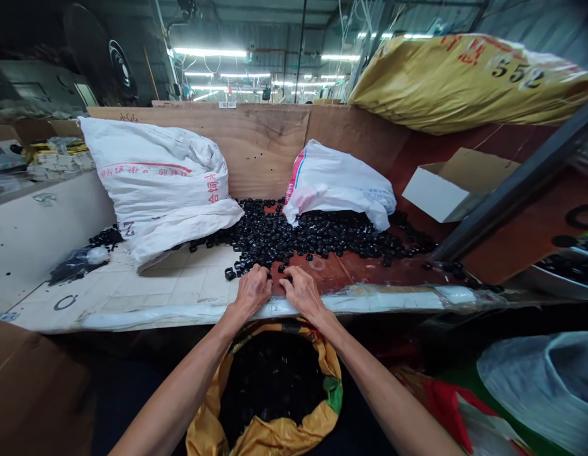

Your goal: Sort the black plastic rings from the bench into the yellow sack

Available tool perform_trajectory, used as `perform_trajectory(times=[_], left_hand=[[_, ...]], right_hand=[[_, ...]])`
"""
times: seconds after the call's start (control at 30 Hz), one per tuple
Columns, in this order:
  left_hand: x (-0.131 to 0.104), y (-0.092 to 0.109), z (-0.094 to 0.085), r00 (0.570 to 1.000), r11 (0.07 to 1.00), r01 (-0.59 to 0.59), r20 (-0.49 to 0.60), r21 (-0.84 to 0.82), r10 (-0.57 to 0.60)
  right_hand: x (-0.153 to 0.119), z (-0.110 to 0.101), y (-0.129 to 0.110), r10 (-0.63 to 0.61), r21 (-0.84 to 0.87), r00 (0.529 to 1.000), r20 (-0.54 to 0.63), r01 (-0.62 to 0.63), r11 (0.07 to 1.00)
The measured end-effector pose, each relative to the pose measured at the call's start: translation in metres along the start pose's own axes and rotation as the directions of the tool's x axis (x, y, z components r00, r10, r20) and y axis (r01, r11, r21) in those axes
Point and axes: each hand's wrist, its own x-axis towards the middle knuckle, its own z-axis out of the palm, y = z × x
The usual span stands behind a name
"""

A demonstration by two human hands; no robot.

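My left hand (252, 293) rests at the front edge of the bench, its fingers curled inward. Whatever it holds, if anything, is hidden by the fingers. Close beside it, my right hand (303, 292) is also curled, with a small black plastic piece at its fingertips. Beyond both hands spreads a heap of small, shiny black plastic pieces (298, 235). Below my wrists, an open yellow sack (270, 437) with its rim rolled down holds a dark mass of what look like the same pieces.
Two white woven sacks (165, 171) (341, 180) lie on the heap. A wooden board (265, 149) closes the back. At right are an open carton (441, 190), a slanted metal post (517, 190) and a full yellow sack (465, 82). Black rings lie on the bench (146, 310).
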Motion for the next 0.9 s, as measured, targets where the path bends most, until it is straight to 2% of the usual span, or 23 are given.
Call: perform_trajectory(times=[0.13,0.23,0.3,0.4,0.53,0.63,0.77,0.9], left_hand=[[-0.012,-0.011,-0.009,0.993,0.989,-0.115,-0.034,-0.088,0.112],[-0.024,-0.02,-0.016,0.987,0.966,-0.157,-0.066,-0.203,0.147],[-0.031,-0.024,-0.018,0.986,0.944,-0.161,-0.091,-0.29,0.14],[-0.039,-0.025,-0.018,0.992,0.889,-0.102,-0.107,-0.446,0.061],[-0.044,-0.023,-0.017,0.996,0.732,0.002,-0.062,-0.681,-0.06],[-0.045,-0.022,-0.018,0.997,0.628,0.02,-0.032,-0.778,-0.071],[-0.047,-0.023,-0.021,0.998,0.654,-0.034,-0.061,-0.756,-0.019],[-0.047,-0.023,-0.023,0.992,0.696,-0.107,-0.125,-0.71,0.024]], right_hand=[[-0.005,0.0,-0.012,0.063,0.315,0.998,0.015,-0.064,0.947],[-0.005,0.002,-0.021,0.1,0.575,0.991,0.085,-0.131,0.808],[-0.007,0.006,-0.026,0.121,0.652,0.986,0.116,-0.168,0.739],[-0.01,0.01,-0.031,0.128,0.65,0.983,0.128,-0.181,0.738],[-0.014,0.004,-0.033,0.005,0.609,0.998,0.057,-0.039,0.792],[-0.015,-0.001,-0.033,-0.081,0.595,0.996,0.026,0.05,0.802],[-0.017,-0.002,-0.031,-0.125,0.585,0.992,0.023,0.088,0.806],[-0.018,-0.001,-0.031,-0.078,0.62,0.996,0.051,0.03,0.784]])
